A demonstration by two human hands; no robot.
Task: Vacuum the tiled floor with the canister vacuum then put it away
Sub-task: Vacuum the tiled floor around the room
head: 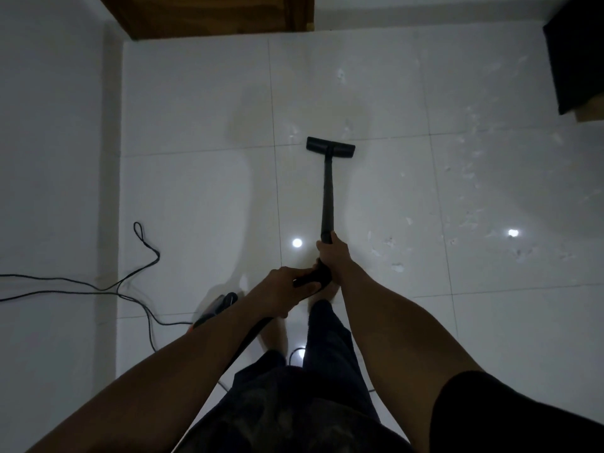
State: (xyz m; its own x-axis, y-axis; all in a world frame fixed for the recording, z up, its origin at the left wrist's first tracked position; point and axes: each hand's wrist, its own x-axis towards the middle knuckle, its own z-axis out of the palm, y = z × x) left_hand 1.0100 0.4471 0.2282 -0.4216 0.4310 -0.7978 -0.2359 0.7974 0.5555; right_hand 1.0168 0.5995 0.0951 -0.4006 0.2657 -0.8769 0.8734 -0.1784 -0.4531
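Note:
A black vacuum wand (327, 194) runs from my hands out to a flat black floor nozzle (330, 147) resting on the glossy white tiled floor (196, 197). My right hand (331, 256) grips the wand's lower end. Just behind it, my left hand (282, 291) is closed on the curved black handle where the hose (242, 348) joins. The hose passes under my left forearm. Part of the orange and black canister (214, 308) shows on the floor behind my left wrist, mostly hidden.
A black power cord (143, 256) loops over the floor at the left, beside a white wall (49, 158). A wooden door (212, 14) stands at the far end. A dark box (578, 60) sits at the upper right. Small white scraps (470, 178) litter the right-hand tiles.

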